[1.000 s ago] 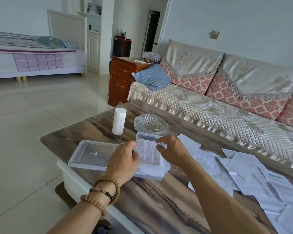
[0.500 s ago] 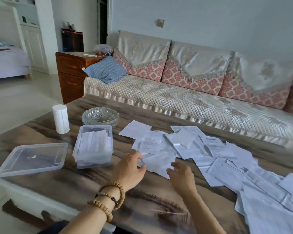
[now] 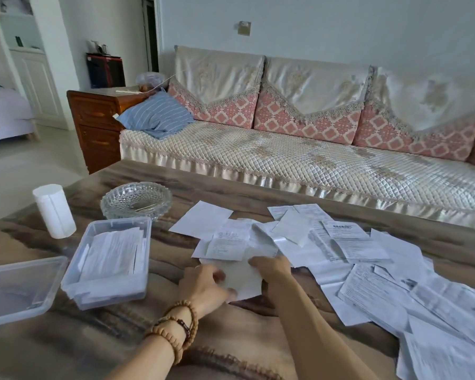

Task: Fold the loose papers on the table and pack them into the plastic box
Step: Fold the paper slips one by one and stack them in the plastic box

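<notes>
A clear plastic box (image 3: 107,266) sits open on the left of the table, holding a stack of folded white papers (image 3: 110,253) that lies flat and fills most of it, and its clear lid (image 3: 17,290) lies just beside it on the left. To the right, loose printed papers (image 3: 354,259) sprawl across the tabletop, overlapping every which way, many creased, spreading out to the right edge. At the near edge of that heap one white sheet (image 3: 244,278) lies partly under the sheets behind it.
</notes>
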The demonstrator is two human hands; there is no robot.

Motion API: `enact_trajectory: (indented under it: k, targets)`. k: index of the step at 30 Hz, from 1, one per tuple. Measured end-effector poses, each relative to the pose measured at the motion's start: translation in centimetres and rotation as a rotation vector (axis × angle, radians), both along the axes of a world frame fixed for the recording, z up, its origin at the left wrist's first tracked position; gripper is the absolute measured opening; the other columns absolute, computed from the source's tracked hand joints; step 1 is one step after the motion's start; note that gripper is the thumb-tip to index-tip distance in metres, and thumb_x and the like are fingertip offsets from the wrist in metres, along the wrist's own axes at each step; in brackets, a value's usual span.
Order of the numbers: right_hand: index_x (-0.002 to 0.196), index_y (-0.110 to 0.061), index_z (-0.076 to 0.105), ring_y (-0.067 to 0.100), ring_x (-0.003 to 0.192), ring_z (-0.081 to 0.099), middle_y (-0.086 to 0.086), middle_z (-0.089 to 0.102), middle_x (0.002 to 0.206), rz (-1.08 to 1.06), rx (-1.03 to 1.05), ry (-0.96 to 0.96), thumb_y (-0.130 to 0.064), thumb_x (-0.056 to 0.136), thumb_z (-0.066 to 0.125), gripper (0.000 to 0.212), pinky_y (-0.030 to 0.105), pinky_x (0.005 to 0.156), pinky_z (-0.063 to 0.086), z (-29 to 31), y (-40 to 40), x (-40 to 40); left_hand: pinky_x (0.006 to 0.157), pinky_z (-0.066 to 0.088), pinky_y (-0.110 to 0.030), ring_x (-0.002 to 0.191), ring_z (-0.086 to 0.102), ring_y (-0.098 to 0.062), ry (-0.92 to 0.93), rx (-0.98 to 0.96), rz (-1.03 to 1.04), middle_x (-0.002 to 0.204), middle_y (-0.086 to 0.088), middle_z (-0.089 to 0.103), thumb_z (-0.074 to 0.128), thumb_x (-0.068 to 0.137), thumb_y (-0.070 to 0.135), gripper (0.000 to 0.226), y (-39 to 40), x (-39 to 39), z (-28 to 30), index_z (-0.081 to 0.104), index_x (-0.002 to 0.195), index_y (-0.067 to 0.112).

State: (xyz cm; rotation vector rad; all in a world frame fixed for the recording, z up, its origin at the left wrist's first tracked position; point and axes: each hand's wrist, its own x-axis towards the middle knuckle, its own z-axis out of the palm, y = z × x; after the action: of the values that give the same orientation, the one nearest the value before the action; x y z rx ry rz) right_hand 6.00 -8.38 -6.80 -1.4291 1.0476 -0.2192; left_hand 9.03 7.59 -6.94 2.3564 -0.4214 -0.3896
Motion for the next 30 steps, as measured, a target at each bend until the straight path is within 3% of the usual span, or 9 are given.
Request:
enact_trajectory:
  k: [4,7,11,13,16,20,23,26,30]
  targets:
    - [0.111,-0.005,0.061,0.029,0.095,0.061,0.012,0.064,0.106,0.158,-0.188,0.049,-0.005,0.080,0.058,0.030,0.031,0.073,0.053,-0.6,1.3,-1.0,0.078,0.051,-0.025,0.089,0.061,-0.006,0.022,-0.190,0.049,0.099,0.008,0.067,0.069,0.084,0.035,0.018,1.8,-0.1,0.7,0.067,0.096,0.021]
    - [0.095,-0.007,0.070,0.023,0.083,0.068,0.008,0.072,0.092,0.257,-0.135,-0.133,-0.006,0.078,0.065,0.018,0.031,0.066,0.056,0.1,1.6,-5.0,0.077,0.048,-0.027,0.091,0.057,-0.011,-0.009,-0.330,0.328,0.116,-0.004,0.061,0.065,0.090,0.036,0.032,3.4,-0.6,0.9,0.054,0.111,0.015]
    - [0.095,-0.001,0.073,0.029,0.081,0.072,0.017,0.075,0.093,0.405,-0.005,-0.262,-0.011,0.073,0.075,0.024,0.037,0.070,0.058,0.4,1.7,-11.4,0.099,0.048,-0.041,0.117,0.056,-0.028,0.374,-0.626,0.493,0.129,-0.011,0.054,0.071,0.086,0.037,0.078,4.6,-1.2,1.3,0.032,0.145,0.005]
    - [0.096,0.000,0.074,0.035,0.087,0.072,0.019,0.074,0.096,0.436,0.043,-0.249,-0.016,0.069,0.078,0.031,0.041,0.076,0.058,0.3,2.1,-13.4,0.086,0.056,-0.039,0.103,0.064,-0.029,0.561,-0.734,0.429,0.112,-0.013,0.060,0.075,0.083,0.032,0.059,4.6,-2.3,1.9,0.049,0.128,0.004]
    - [0.082,0.001,0.076,0.029,0.078,0.073,0.019,0.075,0.088,0.348,0.004,-0.259,-0.013,0.075,0.081,0.016,0.035,0.068,0.058,0.2,3.7,-14.7,0.081,0.055,-0.037,0.093,0.067,-0.025,0.584,-0.615,0.211,0.106,-0.009,0.069,0.082,0.071,0.039,0.049,3.9,-5.1,1.9,0.064,0.104,0.007]
    - [0.075,-0.002,0.073,0.010,0.061,0.070,0.007,0.075,0.072,0.158,-0.108,-0.276,-0.002,0.079,0.077,0.006,0.020,0.051,0.051,0.2,6.3,-15.3,0.094,0.049,-0.033,0.114,0.056,-0.019,0.333,-0.409,0.175,0.126,0.002,0.055,0.086,0.070,0.032,0.067,3.9,-7.8,1.0,0.053,0.127,0.020]
    - [0.083,-0.001,0.074,0.019,0.072,0.073,0.013,0.076,0.082,0.126,-0.035,-0.285,-0.016,0.078,0.080,0.017,0.030,0.064,0.058,0.7,7.1,-15.4,0.079,0.058,-0.037,0.082,0.068,-0.015,0.197,-0.376,0.068,0.089,0.003,0.074,0.080,0.074,0.018,0.016,4.8,-8.0,0.6,0.069,0.086,0.017]
    - [0.086,0.001,0.074,0.027,0.076,0.072,0.012,0.076,0.083,0.067,0.009,-0.220,-0.028,0.088,0.070,0.029,0.037,0.073,0.057,1.1,5.8,-14.7,0.065,0.053,-0.030,0.067,0.066,-0.011,0.168,-0.367,-0.081,0.065,0.008,0.069,0.074,0.083,0.015,0.022,6.1,-7.6,0.9,0.067,0.063,0.020]
    - [0.084,0.012,0.066,0.023,0.061,0.058,0.014,0.063,0.069,0.094,-0.197,-0.071,-0.008,0.088,0.060,0.022,0.034,0.060,0.048,0.5,2.9,-14.3,0.069,0.051,-0.032,0.079,0.068,-0.020,0.129,-0.338,-0.042,0.081,-0.001,0.072,0.065,0.090,0.020,0.011,7.4,-6.3,0.8,0.067,0.081,0.014]
